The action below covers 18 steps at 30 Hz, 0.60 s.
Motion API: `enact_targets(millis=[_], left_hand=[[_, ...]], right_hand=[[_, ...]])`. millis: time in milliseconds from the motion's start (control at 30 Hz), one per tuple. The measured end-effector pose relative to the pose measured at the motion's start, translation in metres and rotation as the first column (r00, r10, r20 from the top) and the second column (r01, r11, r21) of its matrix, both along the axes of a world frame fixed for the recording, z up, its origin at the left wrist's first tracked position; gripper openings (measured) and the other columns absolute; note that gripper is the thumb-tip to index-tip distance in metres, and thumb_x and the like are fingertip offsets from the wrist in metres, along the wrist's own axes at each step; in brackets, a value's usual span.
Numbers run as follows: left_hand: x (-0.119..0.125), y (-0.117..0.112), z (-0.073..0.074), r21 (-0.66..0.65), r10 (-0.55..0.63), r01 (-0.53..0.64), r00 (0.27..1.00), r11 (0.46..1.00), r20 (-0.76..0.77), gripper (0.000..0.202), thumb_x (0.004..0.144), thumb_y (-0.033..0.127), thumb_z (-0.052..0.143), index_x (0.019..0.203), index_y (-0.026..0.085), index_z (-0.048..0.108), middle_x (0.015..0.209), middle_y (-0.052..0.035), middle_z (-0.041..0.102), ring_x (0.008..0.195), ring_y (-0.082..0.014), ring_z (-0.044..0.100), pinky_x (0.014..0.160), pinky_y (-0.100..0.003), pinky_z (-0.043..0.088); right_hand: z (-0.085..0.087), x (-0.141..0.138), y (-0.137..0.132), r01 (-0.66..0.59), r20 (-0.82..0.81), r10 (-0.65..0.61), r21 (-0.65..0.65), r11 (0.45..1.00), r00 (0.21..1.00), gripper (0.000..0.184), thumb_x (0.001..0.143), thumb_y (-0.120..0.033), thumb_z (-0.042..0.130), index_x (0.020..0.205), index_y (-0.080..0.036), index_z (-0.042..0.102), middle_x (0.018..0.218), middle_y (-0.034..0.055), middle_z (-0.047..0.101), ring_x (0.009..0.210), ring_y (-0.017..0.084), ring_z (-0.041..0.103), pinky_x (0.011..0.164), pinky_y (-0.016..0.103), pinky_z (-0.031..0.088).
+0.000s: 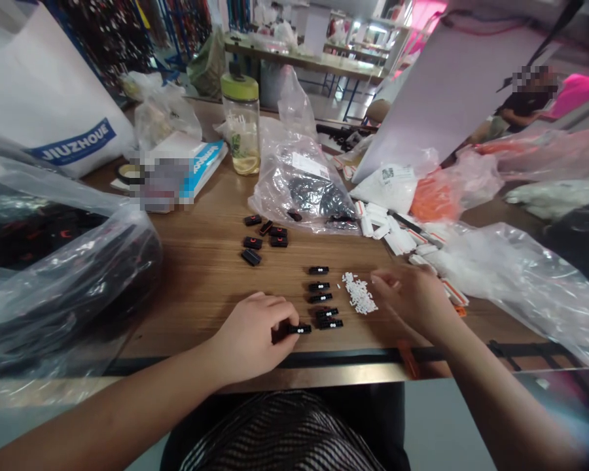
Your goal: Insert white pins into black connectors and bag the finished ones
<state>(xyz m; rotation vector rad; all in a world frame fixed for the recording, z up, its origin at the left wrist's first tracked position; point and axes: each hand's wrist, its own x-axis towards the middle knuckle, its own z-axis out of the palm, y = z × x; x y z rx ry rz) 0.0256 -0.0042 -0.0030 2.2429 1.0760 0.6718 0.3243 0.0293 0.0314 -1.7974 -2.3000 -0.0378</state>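
My left hand (pixel 255 333) is curled on the wooden table (pixel 201 288), pinching a small black connector (pixel 299 329) with white inserts at its fingertips. Just right of it lies a column of several black connectors (pixel 324 297). A little heap of tiny white pieces (pixel 359 296) lies beside that column. My right hand (pixel 412 297) rests next to the heap, fingers bent together toward it; whether they hold a piece is hidden. Further back lies a loose group of black connectors (pixel 262 237).
A clear bag of black parts (pixel 304 186) sits behind the loose connectors, with a green-lidded bottle (pixel 242 124) beyond it. Large plastic bags lie at left (pixel 63 261) and right (pixel 520 281). An orange bag (pixel 434 196), white parts (pixel 392 232) and a person at far right (pixel 525 104).
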Motion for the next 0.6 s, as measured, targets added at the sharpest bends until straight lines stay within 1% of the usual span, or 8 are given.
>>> enact_targets(millis=[67, 100, 233, 333, 400, 467, 533, 600], left_hand=[[0.000, -0.001, 0.001, -0.002, -0.005, 0.005, 1.000, 1.000, 0.001, 0.010, 0.077, 0.018, 0.069, 0.083, 0.020, 0.062, 0.068, 0.0034, 0.059, 0.063, -0.0155, 0.052, 0.070, -0.034, 0.040], [0.000, -0.001, 0.001, -0.010, -0.008, 0.008, 1.000, 1.000, 0.007, 0.010, 0.078, 0.019, 0.070, 0.084, 0.020, 0.062, 0.069, 0.0032, 0.059, 0.063, -0.0156, 0.053, 0.069, -0.034, 0.041], [-0.004, 0.002, 0.005, -0.045, 0.049, -0.044, 0.994, 0.998, 0.101, 0.009, 0.086, 0.028, 0.066, 0.084, 0.020, 0.063, 0.074, 0.0007, 0.061, 0.069, -0.0159, 0.056, 0.067, -0.032, 0.043], [-0.013, 0.018, 0.018, -0.016, 0.144, -0.143, 0.978, 0.990, 0.151, 0.017, 0.095, 0.028, 0.055, 0.086, 0.020, 0.066, 0.082, -0.0012, 0.066, 0.076, -0.0157, 0.061, 0.073, -0.031, 0.047], [-0.020, 0.038, 0.030, 0.058, 0.185, -0.189, 0.981, 0.980, 0.064, 0.016, 0.096, 0.026, 0.055, 0.092, 0.021, 0.069, 0.089, -0.0020, 0.070, 0.081, -0.0165, 0.062, 0.076, -0.031, 0.047], [-0.024, 0.062, 0.040, 0.201, 0.214, -0.191, 0.972, 0.961, -0.099, 0.016, 0.094, 0.024, 0.057, 0.097, 0.021, 0.072, 0.097, -0.0033, 0.073, 0.090, -0.0201, 0.063, 0.083, -0.035, 0.047], [-0.024, 0.087, 0.045, 0.319, 0.280, -0.184, 0.916, 0.930, -0.286, 0.018, 0.093, 0.022, 0.057, 0.099, 0.022, 0.074, 0.101, -0.0041, 0.074, 0.094, -0.0239, 0.063, 0.088, -0.041, 0.045], [-0.020, 0.107, 0.045, 0.318, 0.266, -0.132, 0.863, 0.939, -0.428, 0.018, 0.092, 0.022, 0.059, 0.101, 0.022, 0.075, 0.103, -0.0052, 0.074, 0.098, -0.0259, 0.062, 0.089, -0.042, 0.045]], right_hand=[[-0.005, 0.014, 0.005, 0.088, 0.039, -0.086, -0.067, 0.994, 0.996, 0.032, 0.086, -0.032, 0.056, 0.057, -0.022, 0.063, 0.052, 0.0004, 0.061, 0.051, 0.016, 0.052, 0.058, 0.031, 0.029], [-0.007, 0.017, 0.006, 0.101, 0.058, -0.096, -0.078, 0.992, 0.994, 0.033, 0.086, -0.034, 0.056, 0.055, -0.022, 0.061, 0.051, 0.0005, 0.060, 0.049, 0.016, 0.050, 0.058, 0.031, 0.028], [-0.013, 0.012, 0.003, 0.027, 0.133, -0.021, -0.043, 0.999, 0.991, 0.031, 0.085, -0.028, 0.052, 0.054, -0.020, 0.056, 0.059, 0.0025, 0.065, 0.056, 0.016, 0.054, 0.064, 0.032, 0.029], [-0.015, 0.013, 0.006, -0.026, 0.130, 0.032, -0.051, 0.998, 0.991, 0.026, 0.085, -0.022, 0.051, 0.060, -0.020, 0.059, 0.067, 0.0031, 0.069, 0.062, 0.016, 0.057, 0.066, 0.032, 0.032], [-0.016, 0.020, 0.011, -0.079, 0.099, 0.086, -0.071, 0.994, 0.991, 0.023, 0.086, -0.021, 0.051, 0.067, -0.020, 0.064, 0.075, 0.0038, 0.071, 0.069, 0.018, 0.061, 0.069, 0.032, 0.035], [-0.017, 0.027, 0.015, -0.136, 0.066, 0.141, -0.075, 0.988, 0.988, 0.023, 0.088, -0.021, 0.050, 0.076, -0.020, 0.070, 0.083, 0.0048, 0.073, 0.078, 0.020, 0.064, 0.075, 0.032, 0.040], [-0.019, 0.032, 0.017, -0.172, 0.029, 0.174, -0.067, 0.983, 0.984, 0.023, 0.088, -0.020, 0.050, 0.083, -0.020, 0.073, 0.090, 0.0056, 0.074, 0.083, 0.021, 0.066, 0.080, 0.034, 0.043], [-0.023, 0.035, 0.017, -0.186, -0.024, 0.186, -0.038, 0.982, 0.982, 0.023, 0.087, -0.018, 0.051, 0.086, -0.020, 0.074, 0.091, 0.0061, 0.074, 0.084, 0.021, 0.066, 0.081, 0.035, 0.045]])
